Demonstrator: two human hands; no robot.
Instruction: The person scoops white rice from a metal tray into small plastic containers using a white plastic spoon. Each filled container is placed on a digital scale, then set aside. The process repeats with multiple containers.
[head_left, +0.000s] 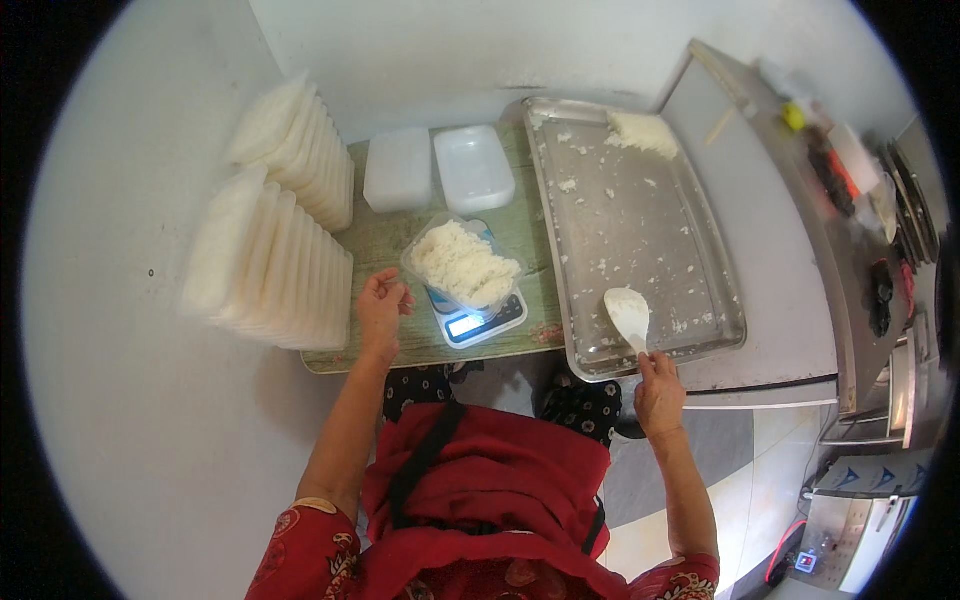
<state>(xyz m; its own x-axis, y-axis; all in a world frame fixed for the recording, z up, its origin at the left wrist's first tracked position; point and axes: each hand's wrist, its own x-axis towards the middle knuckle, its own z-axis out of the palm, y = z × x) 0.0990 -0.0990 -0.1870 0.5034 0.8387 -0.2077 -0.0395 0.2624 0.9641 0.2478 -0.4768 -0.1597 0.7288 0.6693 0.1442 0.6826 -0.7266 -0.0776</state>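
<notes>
A clear plastic container of cooked white rice (465, 262) rests on a digital kitchen scale (487, 325) with a lit display. My left hand (384, 307) hovers just left of the scale, fingers loosely curled and apart, holding nothing. In my right hand (660, 391) is the handle of a white rice paddle (628, 313); its rice-coated blade is over the near end of a large metal tray (615, 232). Loose grains dot the tray's floor. A larger clump of rice (645, 135) sits in its far right corner.
Two tall rows of rice-filled containers (277, 262) stand against the left wall. Behind the scale are a white stack of containers or lids (399, 169) and a stack of translucent containers (475, 169). A metal counter (795, 187) with blurred items lies to the right.
</notes>
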